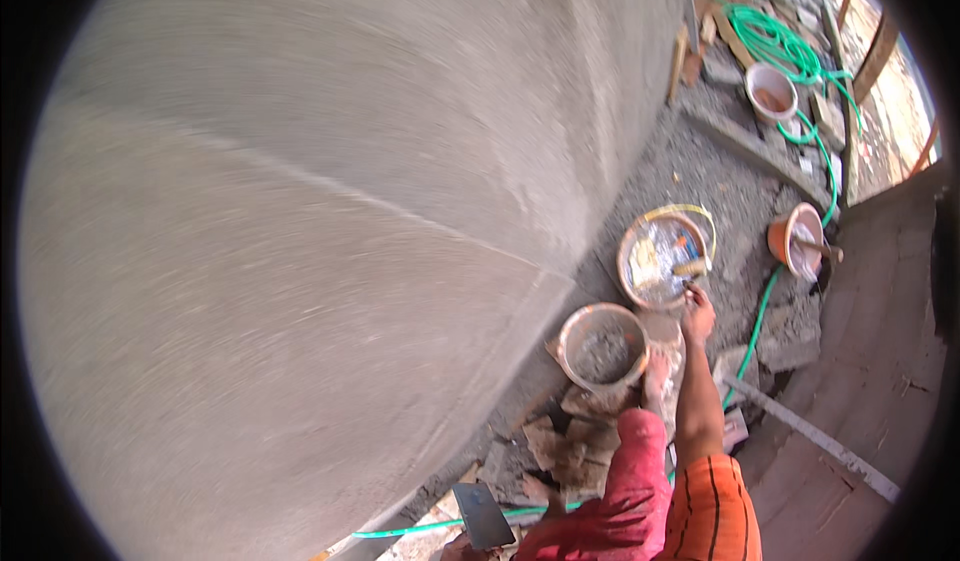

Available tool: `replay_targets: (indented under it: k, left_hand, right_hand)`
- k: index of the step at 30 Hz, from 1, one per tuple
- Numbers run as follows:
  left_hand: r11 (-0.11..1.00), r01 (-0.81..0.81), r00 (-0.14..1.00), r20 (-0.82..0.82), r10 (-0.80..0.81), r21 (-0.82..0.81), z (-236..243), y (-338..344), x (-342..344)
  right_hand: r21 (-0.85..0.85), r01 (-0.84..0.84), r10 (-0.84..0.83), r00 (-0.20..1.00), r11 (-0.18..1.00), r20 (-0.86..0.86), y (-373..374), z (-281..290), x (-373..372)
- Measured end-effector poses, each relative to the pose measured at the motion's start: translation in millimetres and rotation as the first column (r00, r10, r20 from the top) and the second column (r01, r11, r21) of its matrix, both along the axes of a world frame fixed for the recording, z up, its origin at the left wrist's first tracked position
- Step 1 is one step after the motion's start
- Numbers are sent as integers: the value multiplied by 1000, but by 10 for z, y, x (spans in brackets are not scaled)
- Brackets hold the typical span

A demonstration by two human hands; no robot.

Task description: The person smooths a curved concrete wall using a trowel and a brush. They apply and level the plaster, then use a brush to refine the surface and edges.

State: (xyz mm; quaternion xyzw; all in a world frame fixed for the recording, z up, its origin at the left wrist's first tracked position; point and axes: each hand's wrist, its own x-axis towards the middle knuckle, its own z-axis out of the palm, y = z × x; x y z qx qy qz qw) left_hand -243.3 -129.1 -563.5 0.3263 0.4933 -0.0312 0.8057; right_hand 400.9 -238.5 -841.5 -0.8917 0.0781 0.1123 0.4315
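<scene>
My right arm, in an orange striped sleeve, reaches forward. My right hand (698, 318) is closed at the near rim of a round tub (625, 271), its fingertips on a small dark piece I cannot make out. Just beyond them a short tan handle (691, 267) lies across the tub, over clear plastic and water-like shine. At the lower edge my left hand (462, 551), mostly cut off, grips a dark rectangular plastering trowel (483, 517). Nearer than the tub stands a bucket of grey mortar (604, 351). My pink-clad leg and bare foot (657, 373) are beside it.
A grey plastered wall (330, 261) fills the left. An orange bucket (782, 239) with a stick and a pale bucket (760, 73) stand to the right. Coiled green hose (770, 46) trails across rubble. A long straight bar (815, 436) lies at lower right.
</scene>
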Motion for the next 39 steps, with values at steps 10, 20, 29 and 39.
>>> replay_targets:
  k: [10, 20, 29, 39]
  left_hand:
    - [885, 230, 971, -36, -236, 405, 963, 337, 262]
    - [946, -304, 862, 391, 323, -114, 1559, 214, 125]
    - [930, -290, 771, 521, 366, -224, 1380, 52, -228]
    - [921, -307, 780, 492, 388, -240, 1366, 25, -138]
  right_hand:
    - [931, -309, -171, 945, -197, 277, 964, 5508, -364]
    - [376, -664, 51, 454, -646, 890, 1779, 8570, -3160]
    - [553, -797, -54, 580, -242, 813, 2005, 8676, -2299]
    - [196, -831, -424, -52, 520, 904, 2146, 8528, -2782]
